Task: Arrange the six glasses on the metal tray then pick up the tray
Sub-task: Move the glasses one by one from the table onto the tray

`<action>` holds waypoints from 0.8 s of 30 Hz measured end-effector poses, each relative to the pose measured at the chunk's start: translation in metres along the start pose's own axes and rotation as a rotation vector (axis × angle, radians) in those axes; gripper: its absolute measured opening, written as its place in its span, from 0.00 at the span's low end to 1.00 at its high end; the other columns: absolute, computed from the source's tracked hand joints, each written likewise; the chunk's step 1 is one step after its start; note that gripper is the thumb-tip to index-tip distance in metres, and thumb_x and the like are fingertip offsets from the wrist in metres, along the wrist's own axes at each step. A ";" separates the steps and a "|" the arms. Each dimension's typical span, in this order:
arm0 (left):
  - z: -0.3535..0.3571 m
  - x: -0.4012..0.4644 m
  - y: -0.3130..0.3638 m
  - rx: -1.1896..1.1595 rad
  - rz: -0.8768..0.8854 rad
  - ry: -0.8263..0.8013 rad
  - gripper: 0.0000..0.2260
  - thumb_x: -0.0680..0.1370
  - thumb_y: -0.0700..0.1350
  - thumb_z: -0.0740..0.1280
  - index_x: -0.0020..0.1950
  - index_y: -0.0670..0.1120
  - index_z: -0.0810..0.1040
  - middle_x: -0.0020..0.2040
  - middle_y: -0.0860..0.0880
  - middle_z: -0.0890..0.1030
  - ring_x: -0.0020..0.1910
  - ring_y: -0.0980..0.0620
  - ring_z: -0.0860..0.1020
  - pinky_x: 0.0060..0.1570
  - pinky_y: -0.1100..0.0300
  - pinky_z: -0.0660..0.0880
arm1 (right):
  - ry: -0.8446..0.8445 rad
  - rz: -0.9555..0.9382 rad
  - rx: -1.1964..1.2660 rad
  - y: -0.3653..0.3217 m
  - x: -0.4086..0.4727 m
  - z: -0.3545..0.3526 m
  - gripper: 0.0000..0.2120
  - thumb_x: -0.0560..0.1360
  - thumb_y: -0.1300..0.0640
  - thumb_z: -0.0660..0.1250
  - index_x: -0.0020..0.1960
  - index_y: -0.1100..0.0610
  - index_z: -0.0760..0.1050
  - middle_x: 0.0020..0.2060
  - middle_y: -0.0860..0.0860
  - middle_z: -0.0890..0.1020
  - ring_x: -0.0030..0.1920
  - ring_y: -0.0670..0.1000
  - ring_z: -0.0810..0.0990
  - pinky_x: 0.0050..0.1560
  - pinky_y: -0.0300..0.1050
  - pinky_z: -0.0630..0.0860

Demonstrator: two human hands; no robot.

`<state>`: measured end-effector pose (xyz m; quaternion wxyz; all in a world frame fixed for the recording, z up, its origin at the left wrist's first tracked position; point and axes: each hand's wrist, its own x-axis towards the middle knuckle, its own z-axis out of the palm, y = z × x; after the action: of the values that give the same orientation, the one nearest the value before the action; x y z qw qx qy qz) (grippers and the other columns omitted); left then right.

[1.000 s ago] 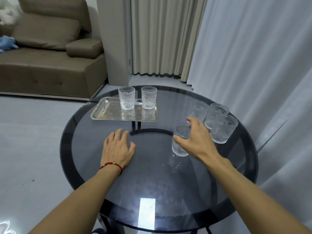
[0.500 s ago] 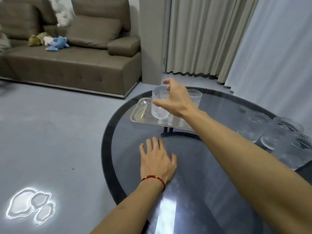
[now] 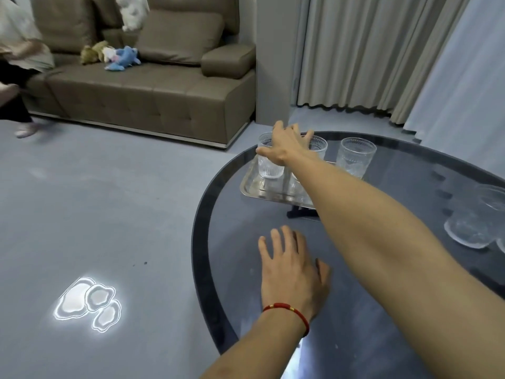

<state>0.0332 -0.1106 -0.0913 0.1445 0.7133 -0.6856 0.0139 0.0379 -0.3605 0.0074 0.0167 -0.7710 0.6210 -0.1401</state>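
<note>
The metal tray [image 3: 252, 188] lies at the far side of the round dark glass table [image 3: 213, 242]. Three clear ribbed glasses stand on it. My right hand [image 3: 287, 147] reaches across and is closed around the rim of the left glass [image 3: 269, 168], which sits at the tray's left end. The middle glass [image 3: 318, 147] is half hidden behind that hand, and the right glass [image 3: 355, 157] stands free. More glasses [image 3: 472, 222] are blurred at the table's right edge. My left hand [image 3: 292, 272], with a red bracelet, lies flat on the table.
A brown sofa [image 3: 153, 91] with plush toys [image 3: 120, 57] stands at the back left. A person [image 3: 19, 64] is at the far left by the sofa. Curtains [image 3: 369, 50] hang behind the table. A bright light patch [image 3: 87, 302] marks the grey floor.
My right hand took one glass from the group at the right and carried it to the tray's left end. The view swung left. My left hand stayed flat on the table.
</note>
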 end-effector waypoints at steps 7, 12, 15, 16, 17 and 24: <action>0.004 0.001 -0.002 -0.028 0.002 0.032 0.22 0.74 0.55 0.54 0.59 0.41 0.73 0.63 0.40 0.73 0.65 0.36 0.67 0.69 0.37 0.61 | 0.056 -0.109 -0.061 0.002 -0.023 -0.005 0.33 0.77 0.35 0.60 0.73 0.56 0.66 0.69 0.58 0.73 0.73 0.60 0.66 0.74 0.69 0.49; 0.003 0.002 -0.003 -0.032 -0.010 0.007 0.24 0.75 0.56 0.55 0.62 0.43 0.72 0.65 0.41 0.71 0.67 0.39 0.66 0.71 0.39 0.59 | 0.284 -0.254 0.051 0.027 -0.100 -0.012 0.20 0.75 0.48 0.61 0.63 0.55 0.75 0.59 0.52 0.80 0.63 0.56 0.73 0.69 0.58 0.61; 0.002 0.002 -0.003 -0.063 -0.009 0.022 0.23 0.73 0.58 0.55 0.61 0.45 0.73 0.65 0.43 0.72 0.66 0.40 0.67 0.70 0.41 0.60 | 0.311 -0.219 0.124 0.061 -0.161 -0.021 0.16 0.72 0.51 0.62 0.58 0.54 0.77 0.54 0.51 0.80 0.59 0.55 0.75 0.63 0.55 0.67; 0.001 0.002 -0.004 -0.076 -0.009 0.023 0.24 0.73 0.58 0.55 0.60 0.45 0.72 0.66 0.43 0.72 0.66 0.40 0.67 0.69 0.41 0.60 | 0.305 -0.192 0.128 0.074 -0.183 -0.024 0.15 0.73 0.51 0.63 0.58 0.54 0.77 0.53 0.51 0.80 0.58 0.55 0.75 0.61 0.54 0.67; 0.001 0.002 -0.005 -0.088 -0.009 0.021 0.24 0.72 0.59 0.55 0.60 0.45 0.73 0.66 0.43 0.72 0.66 0.40 0.67 0.69 0.41 0.60 | 0.293 -0.166 0.112 0.089 -0.205 -0.028 0.14 0.73 0.51 0.64 0.57 0.54 0.77 0.53 0.51 0.80 0.57 0.55 0.74 0.60 0.53 0.67; -0.001 -0.003 -0.002 -0.080 0.046 0.044 0.25 0.71 0.57 0.56 0.61 0.44 0.75 0.64 0.41 0.75 0.65 0.40 0.69 0.67 0.38 0.63 | 0.449 0.246 -0.057 0.211 -0.305 -0.061 0.20 0.70 0.54 0.67 0.61 0.57 0.78 0.61 0.57 0.77 0.64 0.60 0.72 0.66 0.60 0.65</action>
<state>0.0354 -0.1070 -0.0916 0.1878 0.6907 -0.6983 0.0053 -0.2355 -0.1060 -0.0363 -0.1267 -0.6395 0.7018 -0.2872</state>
